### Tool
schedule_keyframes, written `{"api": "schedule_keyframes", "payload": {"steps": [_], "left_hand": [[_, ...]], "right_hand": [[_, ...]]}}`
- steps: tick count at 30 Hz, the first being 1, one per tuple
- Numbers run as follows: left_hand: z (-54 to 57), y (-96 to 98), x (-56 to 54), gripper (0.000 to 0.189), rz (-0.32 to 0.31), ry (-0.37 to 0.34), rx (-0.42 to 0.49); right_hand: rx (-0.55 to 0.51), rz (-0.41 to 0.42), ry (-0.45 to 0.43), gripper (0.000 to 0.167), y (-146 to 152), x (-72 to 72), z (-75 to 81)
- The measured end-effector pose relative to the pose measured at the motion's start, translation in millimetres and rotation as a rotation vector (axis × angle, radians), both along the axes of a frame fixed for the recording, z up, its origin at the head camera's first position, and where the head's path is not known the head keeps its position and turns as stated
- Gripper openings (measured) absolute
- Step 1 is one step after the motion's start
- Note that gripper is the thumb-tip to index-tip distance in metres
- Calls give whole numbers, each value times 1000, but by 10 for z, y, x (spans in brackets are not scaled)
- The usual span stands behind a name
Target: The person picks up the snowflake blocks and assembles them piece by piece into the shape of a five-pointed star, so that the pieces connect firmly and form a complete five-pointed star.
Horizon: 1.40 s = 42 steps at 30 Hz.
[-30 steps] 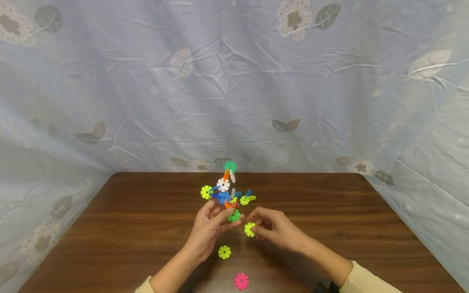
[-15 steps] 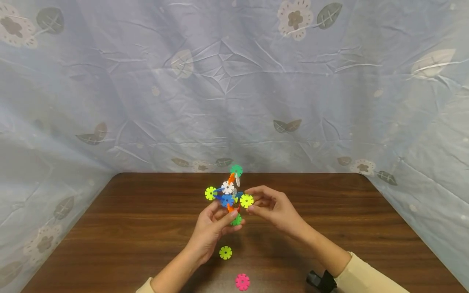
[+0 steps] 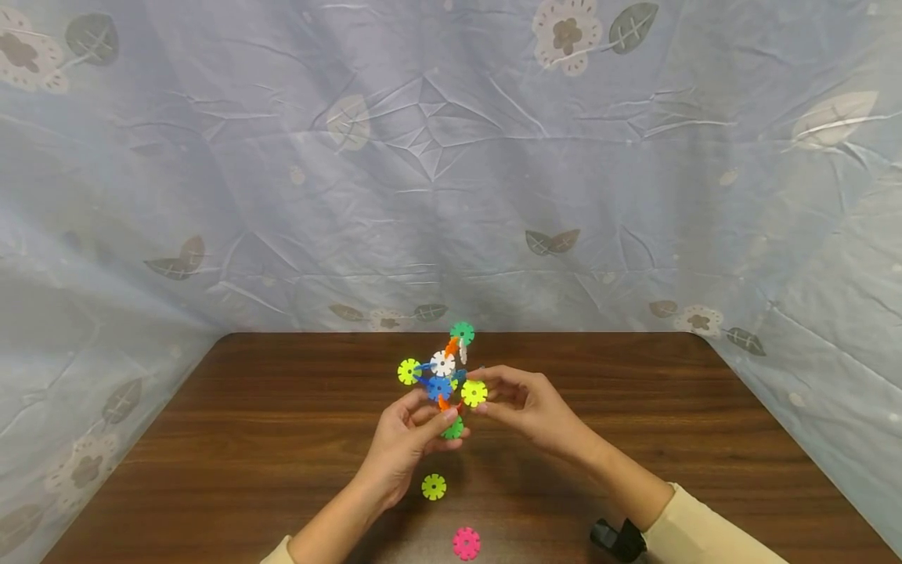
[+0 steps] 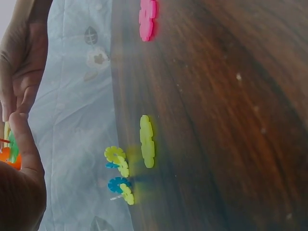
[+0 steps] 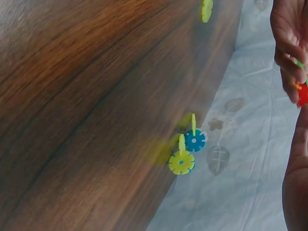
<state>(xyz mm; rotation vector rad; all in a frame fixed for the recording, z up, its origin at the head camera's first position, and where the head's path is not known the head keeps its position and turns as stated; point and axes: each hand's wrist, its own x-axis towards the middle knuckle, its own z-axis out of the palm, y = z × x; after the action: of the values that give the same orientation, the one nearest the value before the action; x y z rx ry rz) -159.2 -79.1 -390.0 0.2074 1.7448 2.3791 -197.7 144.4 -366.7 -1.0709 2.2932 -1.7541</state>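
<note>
An assembled toy of slotted plastic building discs in several colours (image 3: 440,388) is held up over the table. My left hand (image 3: 405,435) grips its lower end, thumb near a green disc (image 3: 454,428). On the toy's right side my right hand (image 3: 532,407) pinches a bright yellow slotted disc (image 3: 474,393) between thumb and fingers, right at the toy's red and orange discs. The hands hide part of the toy. Yellow and blue discs of its far side (image 4: 115,156) show low in the left wrist view, and also a yellow disc (image 5: 181,162) in the right wrist view.
Two loose slotted discs lie on the brown wooden table (image 3: 282,439): a yellow one (image 3: 433,487) and a pink one (image 3: 467,543) nearer the front. Beside the right sleeve is a black object (image 3: 618,540). A pale patterned curtain (image 3: 451,196) surrounds the table's back and sides.
My right hand has raised the yellow disc from below up to the toy's right side. The toy in my left hand has shifted slightly right and down.
</note>
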Motion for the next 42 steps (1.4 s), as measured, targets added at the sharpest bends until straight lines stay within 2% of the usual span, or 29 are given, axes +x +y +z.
{"api": "schedule_keyframes", "payload": {"steps": [7,14,19,27,37,39,42], "left_hand": [[23,-11,15,41,-16,10,-35],[17,-39,0,33,-54,27,-47],[10,-46,-1,31,-72,22,-52],[4,-23,-1,39,-61,17,-66],[-3,-32,5,39,0,-42,-45],[-2,-53,0,37,30,-47,-50],[-1,-85,-17,32,82,-49,-54]], "right_hand": [[-51,58,-122,42,44,-31,-25],[-19,113,-85,39,70,-63,1],[38,113,-57,39,78,-55,19],[-1,141,-75,41,61,-40,-29],[25,49,17,39,16,-95,-72],[41,-13,51,36,36,-127,-92],[85,-187,87,31,91,-187,-158]]}}
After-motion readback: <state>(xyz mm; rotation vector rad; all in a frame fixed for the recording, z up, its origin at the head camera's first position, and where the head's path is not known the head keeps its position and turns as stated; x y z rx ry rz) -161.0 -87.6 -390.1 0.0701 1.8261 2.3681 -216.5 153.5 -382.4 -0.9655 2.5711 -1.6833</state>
